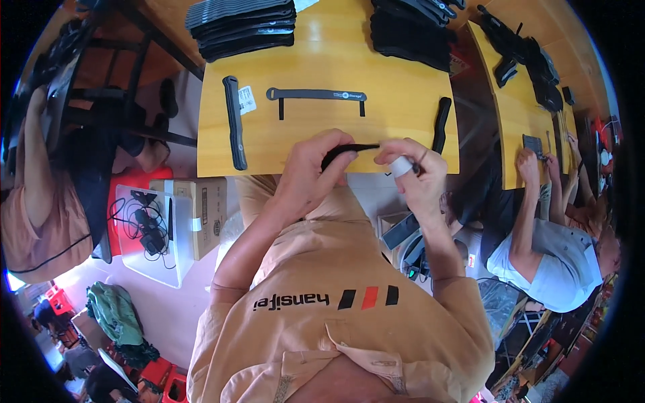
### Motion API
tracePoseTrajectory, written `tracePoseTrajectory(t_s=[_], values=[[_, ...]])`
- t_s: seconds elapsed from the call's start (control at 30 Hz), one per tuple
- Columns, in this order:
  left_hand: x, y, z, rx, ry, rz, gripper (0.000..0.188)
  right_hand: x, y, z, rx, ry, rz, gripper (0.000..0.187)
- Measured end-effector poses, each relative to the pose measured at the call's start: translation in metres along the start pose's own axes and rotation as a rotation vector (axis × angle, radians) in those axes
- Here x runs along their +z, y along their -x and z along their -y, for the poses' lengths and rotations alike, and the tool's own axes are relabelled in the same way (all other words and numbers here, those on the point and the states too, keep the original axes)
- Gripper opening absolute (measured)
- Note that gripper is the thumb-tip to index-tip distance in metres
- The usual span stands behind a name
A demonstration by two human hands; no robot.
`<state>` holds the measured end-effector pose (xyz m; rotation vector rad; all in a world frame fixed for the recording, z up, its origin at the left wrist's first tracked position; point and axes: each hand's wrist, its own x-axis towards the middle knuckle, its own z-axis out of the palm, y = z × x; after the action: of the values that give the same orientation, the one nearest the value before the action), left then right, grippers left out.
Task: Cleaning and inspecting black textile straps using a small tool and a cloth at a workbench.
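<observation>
A black strap [344, 152] is stretched between my two hands, just above the near edge of the yellow table. My left hand [309, 171] is closed round its wider, folded end. At the strap's thin end, the fingertips of my right hand [422, 176] pinch it. A white covering [401, 166] wraps one digit of that hand. Beyond the hands, a dark grey strap [316, 95] with a looped end lies crosswise, two short black strips below it. Another grey strap [234, 124] lies lengthwise at the left, and a black strap [441, 125] at the right edge.
Stacked grey straps [242, 30] fill the table's far left, and a black pile [411, 37] its far right. A white label [246, 99] lies beside the left strap. Left of my legs stand a clear bin [176, 242] with cables and a cardboard box [209, 215]. People work on both sides.
</observation>
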<state>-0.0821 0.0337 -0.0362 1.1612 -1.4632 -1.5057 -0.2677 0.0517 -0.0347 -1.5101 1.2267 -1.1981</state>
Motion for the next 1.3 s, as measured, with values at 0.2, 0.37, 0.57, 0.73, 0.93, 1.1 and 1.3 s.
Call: tracePoseTrajectory(t_s=[0.2, 0.37, 0.57, 0.73, 0.93, 1.1, 1.3], values=[[0.003, -0.01, 0.017, 0.563, -0.851, -0.295, 0.018, 0.008, -0.005, -0.012, 0.457, -0.609, 0.054, 0.031], [0.003, -0.012, 0.029, 0.71, -0.887, -0.273, 0.021, 0.007, -0.01, -0.016, 0.632, -0.637, 0.058, 0.019], [-0.004, -0.009, 0.027, 0.594, -0.731, -0.179, 0.019, 0.008, -0.006, -0.021, 0.612, -0.533, 0.128, 0.011], [-0.037, -0.007, 0.028, 0.054, -0.455, 0.158, 0.017, 0.004, -0.014, -0.028, 0.455, -0.155, 0.082, 0.011], [-0.073, -0.012, 0.048, -0.099, -0.033, 0.174, 0.018, -0.007, -0.025, -0.046, 0.44, -0.123, 0.063, 0.01], [-0.093, -0.022, 0.055, -0.243, 0.044, 0.056, 0.014, -0.009, -0.035, -0.064, 0.503, -0.178, -0.001, 0.01], [-0.102, -0.049, 0.073, -0.286, 0.064, -0.194, 0.009, 0.004, -0.052, -0.09, 0.523, -0.242, -0.103, 0.007]])
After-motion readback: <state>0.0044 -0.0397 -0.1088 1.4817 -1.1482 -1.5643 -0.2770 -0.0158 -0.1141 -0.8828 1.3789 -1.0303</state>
